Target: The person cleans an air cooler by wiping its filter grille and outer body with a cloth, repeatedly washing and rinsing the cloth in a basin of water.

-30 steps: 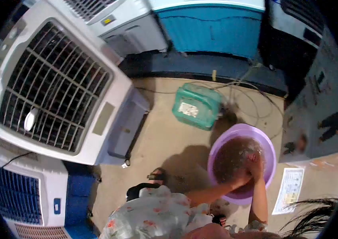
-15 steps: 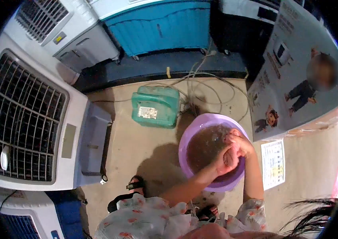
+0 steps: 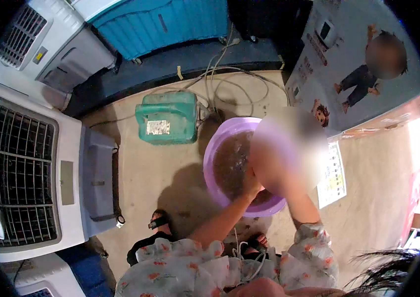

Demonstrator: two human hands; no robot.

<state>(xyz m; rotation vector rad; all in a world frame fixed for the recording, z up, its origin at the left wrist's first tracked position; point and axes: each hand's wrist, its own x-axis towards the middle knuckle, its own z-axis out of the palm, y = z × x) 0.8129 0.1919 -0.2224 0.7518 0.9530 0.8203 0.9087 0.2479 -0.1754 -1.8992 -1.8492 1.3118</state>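
Note:
A round purple basin (image 3: 213, 184) holds brownish, murky water and stands on the floor in front of me. My left hand (image 3: 253, 179) is over the basin's right part, with its fingers running into a blurred patch. That patch covers my right hand, and only the forearm below it shows, rising over the basin's right rim. Whether the two hands touch or hold anything is hidden. Just left of the basin a green plastic jerrycan (image 3: 175, 119) with a white label rests on the floor.
Grey cables (image 3: 242, 101) coil behind the basin. Air coolers (image 3: 66, 183) line the left side, and a teal cabinet-like unit (image 3: 170, 24) stands at the back. To the right are a large printed box (image 3: 314, 74) and a paper sheet (image 3: 336, 183). Sandalled feet are below.
The view has shifted, so the basin and jerrycan appear further left and higher. My hands, seen together over the basin before, are now partly covered by a blur.

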